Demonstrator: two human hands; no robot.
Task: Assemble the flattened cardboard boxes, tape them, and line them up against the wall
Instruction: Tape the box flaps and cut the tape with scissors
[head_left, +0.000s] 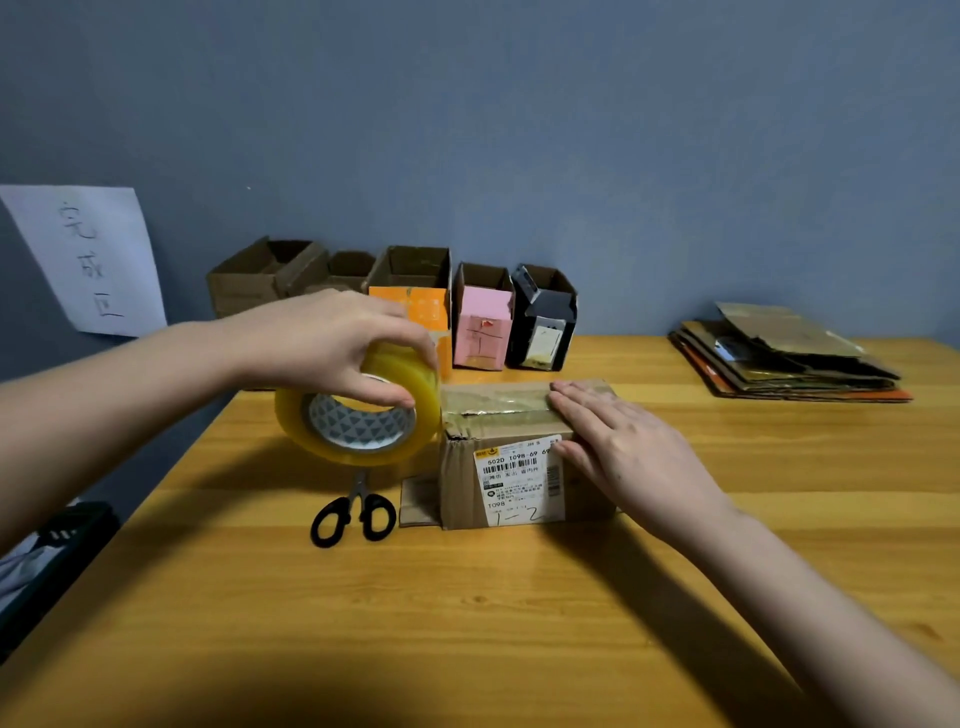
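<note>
We hold the roll of clear tape (358, 415) in our left hand (332, 343), thumb hooked into the core and fingers (415, 343) curled over its outer rim, at the left end of the brown cardboard box (498, 467). A strip of tape (493, 402) runs from the roll along the box's top seam. Our right hand (623, 452) lies flat on the box's right end, fingers straight and pressing the tape down. The box sits mid-worktop (519, 623), its white shipping label (519, 478) facing us. Black-handled scissors (356, 512) lie just left of it, under the roll. Against the blue wall (519, 130) stands a row of assembled boxes (410, 296), open at the top. A stack of flattened cardboard (789, 358) rests at the far right. A handwritten paper sheet (88, 260) hangs on the left.
</note>
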